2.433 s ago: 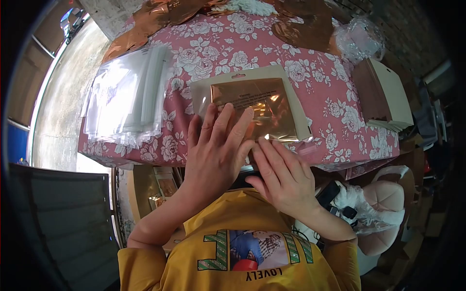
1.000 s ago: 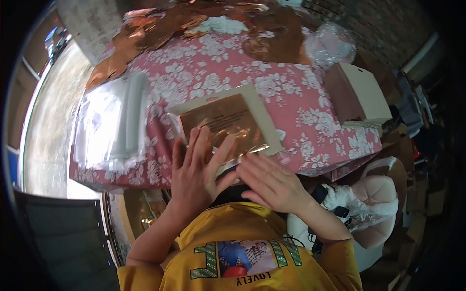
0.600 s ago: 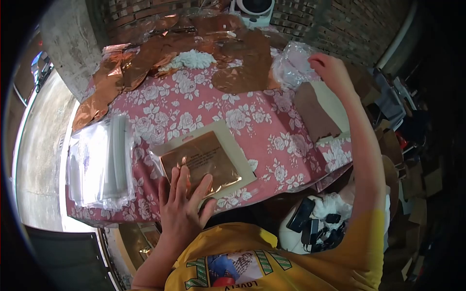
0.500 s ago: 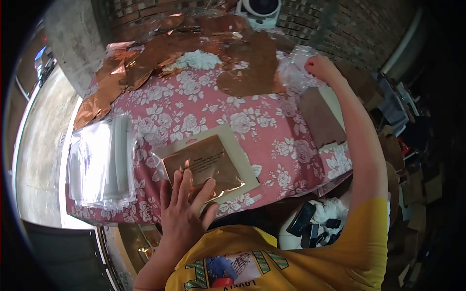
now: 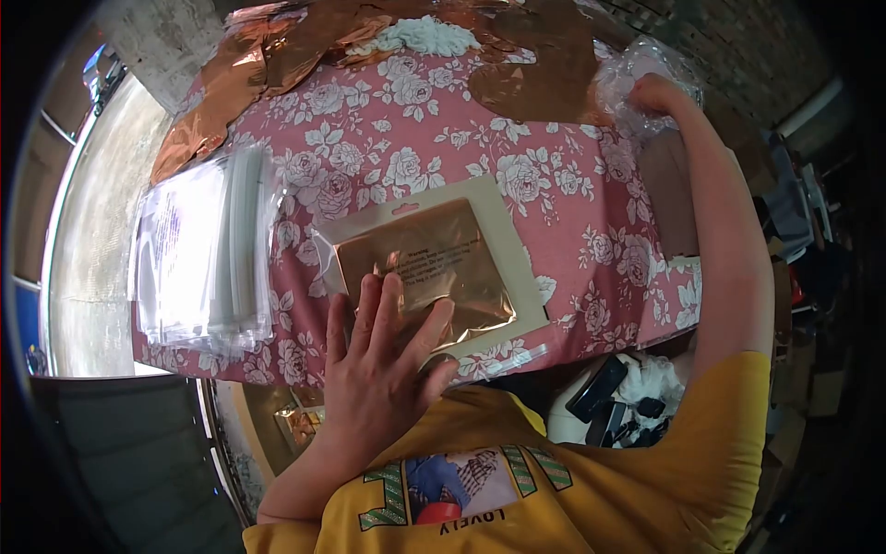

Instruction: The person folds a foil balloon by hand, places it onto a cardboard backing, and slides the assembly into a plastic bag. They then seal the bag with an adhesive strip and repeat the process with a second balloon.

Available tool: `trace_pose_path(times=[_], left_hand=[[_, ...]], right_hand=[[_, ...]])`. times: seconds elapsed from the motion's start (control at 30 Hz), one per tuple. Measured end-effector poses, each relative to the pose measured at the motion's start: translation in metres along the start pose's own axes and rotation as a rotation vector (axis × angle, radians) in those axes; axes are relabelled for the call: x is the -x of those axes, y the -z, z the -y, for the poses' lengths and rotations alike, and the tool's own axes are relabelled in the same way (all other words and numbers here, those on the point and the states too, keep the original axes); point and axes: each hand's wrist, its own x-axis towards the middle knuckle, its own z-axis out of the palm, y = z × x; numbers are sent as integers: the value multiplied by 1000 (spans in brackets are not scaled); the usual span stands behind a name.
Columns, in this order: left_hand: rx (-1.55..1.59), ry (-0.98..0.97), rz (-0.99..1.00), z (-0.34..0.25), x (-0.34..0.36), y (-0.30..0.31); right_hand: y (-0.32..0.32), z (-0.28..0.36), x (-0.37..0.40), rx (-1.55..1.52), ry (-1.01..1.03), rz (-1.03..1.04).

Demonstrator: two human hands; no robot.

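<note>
My left hand (image 5: pixel 383 355) lies flat with spread fingers on a clear plastic bag. Inside the bag is a folded copper-coloured foil sheet (image 5: pixel 452 268) on a cream backing card (image 5: pixel 494 208), with warning text printed on the front and a hanging slot at the top. At the far right of the table my right hand (image 5: pixel 653 94) is in a heap of crinkled clear plastic (image 5: pixel 637 69). Its fingers are curled closed; what they hold, if anything, is hidden.
A stack of clear plastic sleeves (image 5: pixel 198 254) is at the left on the flowered pink tablecloth (image 5: pixel 406 166). Large copper foil pieces (image 5: pixel 535 83) and a white shredded pile (image 5: pixel 425 37) lie at the back. A brown card (image 5: pixel 669 194) is beneath my right arm.
My view has tilted down, so the table sits higher in the frame. The right hand is now deeper among the clear plastic. My left hand stays flat on the bag.
</note>
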Motion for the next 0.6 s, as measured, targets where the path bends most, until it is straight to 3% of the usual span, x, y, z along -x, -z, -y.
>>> trace_pose_path(times=[0.2, 0.4, 0.5, 0.6], left_hand=[[31, -9, -20, 3, 3, -3], [82, -9, -49, 5, 2, -6], [88, -15, -58, 5, 3, -8], [95, -9, -65, 5, 3, -8]], right_hand=[[3, -2, -8, -27, 18, 132], [2, -6, -8, -331, 103, 56], [8, -13, -5, -761, -49, 24], [10, -26, -11, -807, 4, -1]])
